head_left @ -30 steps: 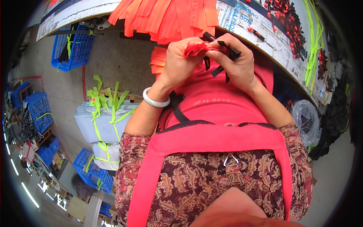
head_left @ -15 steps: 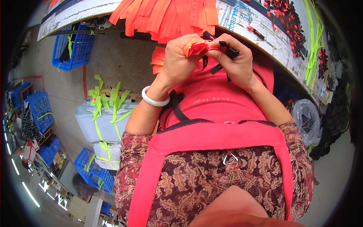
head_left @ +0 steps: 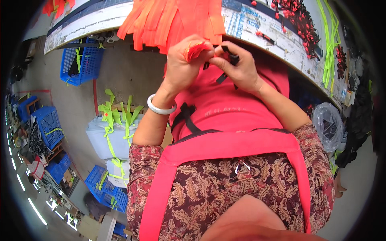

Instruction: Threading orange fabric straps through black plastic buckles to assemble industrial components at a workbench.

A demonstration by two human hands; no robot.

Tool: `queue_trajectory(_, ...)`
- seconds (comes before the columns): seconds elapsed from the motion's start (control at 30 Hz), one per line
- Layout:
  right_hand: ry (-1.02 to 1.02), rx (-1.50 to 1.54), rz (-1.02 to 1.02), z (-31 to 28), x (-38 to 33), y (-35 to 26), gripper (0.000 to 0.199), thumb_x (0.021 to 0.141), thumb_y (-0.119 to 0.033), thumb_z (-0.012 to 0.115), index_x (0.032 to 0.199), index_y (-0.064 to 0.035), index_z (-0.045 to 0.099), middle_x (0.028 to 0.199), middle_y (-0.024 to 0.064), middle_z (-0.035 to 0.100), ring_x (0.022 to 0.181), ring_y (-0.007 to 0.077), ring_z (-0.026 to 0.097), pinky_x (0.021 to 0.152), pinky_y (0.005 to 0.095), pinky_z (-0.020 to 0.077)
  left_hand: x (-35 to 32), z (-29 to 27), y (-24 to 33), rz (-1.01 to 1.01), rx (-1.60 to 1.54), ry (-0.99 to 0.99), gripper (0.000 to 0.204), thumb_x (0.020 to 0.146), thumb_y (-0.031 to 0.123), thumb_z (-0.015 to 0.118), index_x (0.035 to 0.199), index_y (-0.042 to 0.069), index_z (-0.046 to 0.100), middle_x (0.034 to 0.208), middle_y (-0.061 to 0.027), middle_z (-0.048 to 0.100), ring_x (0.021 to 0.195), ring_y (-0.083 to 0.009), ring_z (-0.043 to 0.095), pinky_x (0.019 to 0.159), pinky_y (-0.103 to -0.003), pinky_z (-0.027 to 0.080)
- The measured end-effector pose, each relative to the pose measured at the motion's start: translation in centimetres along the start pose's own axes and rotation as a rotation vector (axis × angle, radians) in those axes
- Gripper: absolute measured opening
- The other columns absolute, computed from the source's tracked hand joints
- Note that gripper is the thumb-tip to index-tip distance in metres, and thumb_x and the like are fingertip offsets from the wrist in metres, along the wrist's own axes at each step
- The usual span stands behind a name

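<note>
Room: workshop floor with blue crates (head_left: 78,60) and a white box (head_left: 106,138) tied with green bands; a long table (head_left: 277,38) curves across the top.
Table edge: orange strips (head_left: 173,22) hang over it.
Left hand (head_left: 183,66): closed tight on a bunched orange strap (head_left: 198,49); a white bangle (head_left: 161,107) sits on the wrist.
Right hand (head_left: 237,68): fingers pinched on a small black clip (head_left: 231,58).
Hands: close together, fingertips nearly touching, just under the table edge.
Change: both hands are higher than a second ago, and the strap is squeezed smaller. The strap end looks ready to go into the clip.
Strap: lies left to right, its end pointing right, toward the clip.
Apron (head_left: 225,144): pink, below the hands.
</note>
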State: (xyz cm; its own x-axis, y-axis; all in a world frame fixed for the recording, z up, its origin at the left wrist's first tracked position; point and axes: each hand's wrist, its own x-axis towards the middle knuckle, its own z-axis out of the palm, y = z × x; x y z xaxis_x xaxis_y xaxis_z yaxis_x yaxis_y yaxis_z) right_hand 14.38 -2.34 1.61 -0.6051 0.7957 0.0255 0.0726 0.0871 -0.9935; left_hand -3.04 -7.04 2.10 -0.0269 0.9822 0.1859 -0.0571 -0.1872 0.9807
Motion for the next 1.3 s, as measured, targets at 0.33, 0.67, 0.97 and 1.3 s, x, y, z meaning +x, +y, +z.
queue_trajectory(0.33, -0.041, -0.2, -0.173, 0.1, 0.7, -2.5, 0.016, 0.084, -0.009, 0.071, 0.094, 0.0002, 0.061, 0.08, 0.0061, 0.06, 0.071, 0.0111, 0.056, 0.063, 0.025, 0.0458, -0.5, -0.1, 1.1, 0.017, -0.003, 0.112, 0.004, 0.083, -0.005, 0.064, 0.083, -0.001, 0.062, 0.081, -0.0036, 0.059, 0.072, -0.0094, 0.057, 0.064, -0.023, 0.047)
queue_trajectory(0.67, -0.052, 0.101, 0.025, 0.2, 1.5, -2.9, 0.019, 0.087, -0.014, 0.069, 0.096, 0.0018, 0.063, 0.081, 0.0015, 0.063, 0.072, 0.0043, 0.054, 0.063, 0.0217, 0.0455, 0.1, 0.0, 0.3, -0.101, -0.194, 0.2, 0.004, 0.083, -0.002, 0.066, 0.086, -0.002, 0.063, 0.077, -0.0011, 0.06, 0.07, -0.0073, 0.055, 0.063, -0.022, 0.045)
queue_trajectory(0.97, -0.02, -0.19, -0.308, 0.2, 1.1, 0.0, 0.014, 0.085, -0.007, 0.069, 0.095, -0.0005, 0.061, 0.078, 0.007, 0.059, 0.065, 0.0109, 0.052, 0.06, 0.0245, 0.0438, -0.2, 0.6, 0.3, 0.055, 0.06, 0.162, 0.007, 0.08, -0.006, 0.067, 0.083, -0.001, 0.063, 0.08, -0.0034, 0.058, 0.072, -0.0107, 0.057, 0.067, -0.023, 0.047)
queue_trajectory(1.3, -0.091, -0.181, -0.304, 0.7, 1.4, 0.1, 0.011, 0.086, -0.004, 0.067, 0.094, 0.0005, 0.06, 0.076, 0.0056, 0.058, 0.065, 0.0089, 0.052, 0.059, 0.0245, 0.0447, -1.1, -0.2, 0.3, -0.02, -0.055, 0.17, 0.004, 0.084, -0.002, 0.066, 0.083, -0.001, 0.062, 0.08, -0.0017, 0.059, 0.07, -0.0085, 0.055, 0.063, -0.022, 0.045)
